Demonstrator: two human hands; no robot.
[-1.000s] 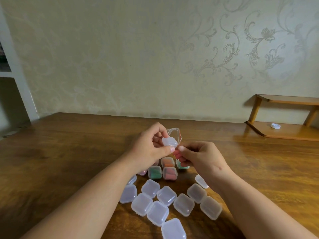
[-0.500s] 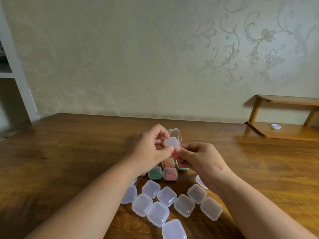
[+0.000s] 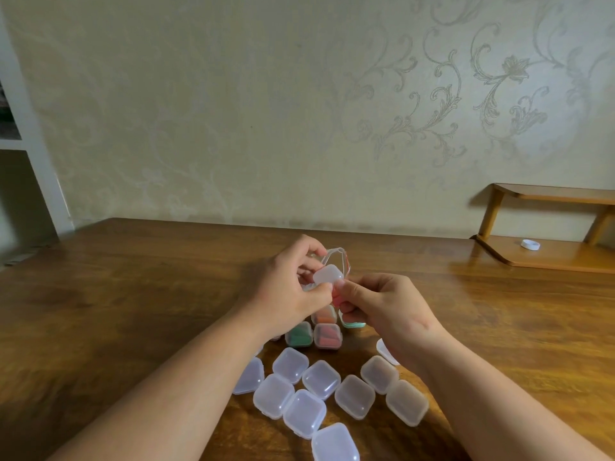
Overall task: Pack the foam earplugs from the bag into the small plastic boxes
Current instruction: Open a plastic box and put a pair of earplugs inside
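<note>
Above the middle of the wooden surface, the left hand holds a small plastic box, its fingers curled round it with the thumb under the near edge. The right hand meets it from 3 o'clock, its curled fingers pinching a pink earplug just beneath the box. At 12 o'clock, touching the left fingertips, stands a clear plastic piece with a reddish edge. Whether it is the bag or a lid cannot be told. At 6 o'clock below the hands sit filled boxes: a green one, a red one, an orange one and a teal one, partly hidden. Nearer still lies a cluster of closed empty boxes, many of them touching. Far off at 3 o'clock, a low wooden shelf carries a white cap.
</note>
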